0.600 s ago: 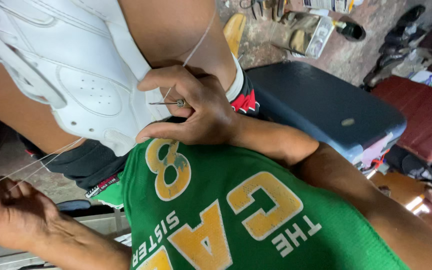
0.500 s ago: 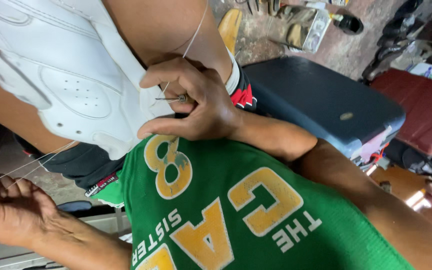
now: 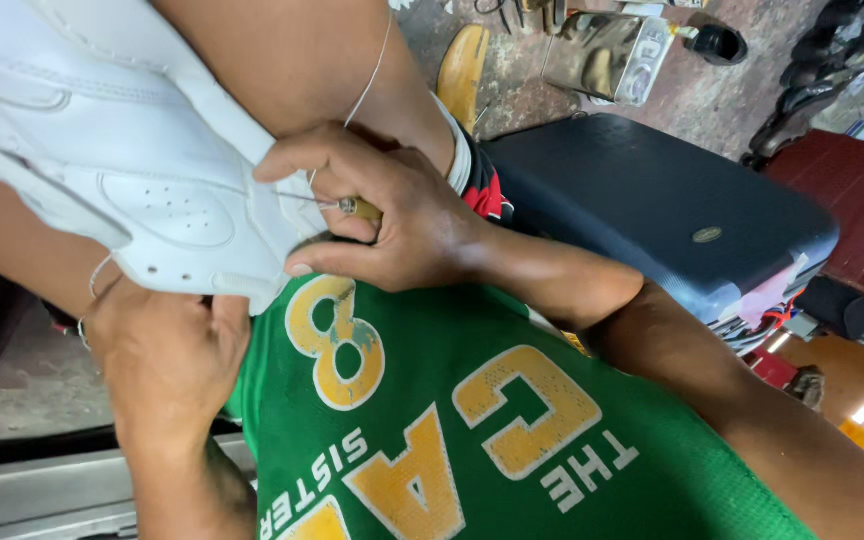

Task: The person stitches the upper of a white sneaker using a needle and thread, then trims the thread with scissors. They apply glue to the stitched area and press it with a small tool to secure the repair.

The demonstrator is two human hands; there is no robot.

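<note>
Head view: our right hand (image 3: pixel 392 215) pinched an awl (image 3: pixel 337 205), tip against the white shoe (image 3: pixel 142 190) wedged between our knees for steadiness. Our left hand (image 3: pixel 167 365) gripped the shoe's underside, thread (image 3: pixel 372 70) trailing upward.

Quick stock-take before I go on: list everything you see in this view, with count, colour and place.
White leather sneaker: one, white, upper left, held between the knees.
Stitching awl with metal needle: one, steel tip and yellowish handle, at the sneaker's edge.
Pale thread: one strand, off-white, running up from the awl.
Hard dark blue case: one, navy, right of centre.
Dark red case: one, maroon, far right.
Metal tin: one, shiny, top centre on the floor.
Wooden shoe sole: one, tan, top centre.
Green shirt: one, green with yellow print, bottom centre.
Left hand: under the sneaker.
Right hand: gripping the awl.
</note>
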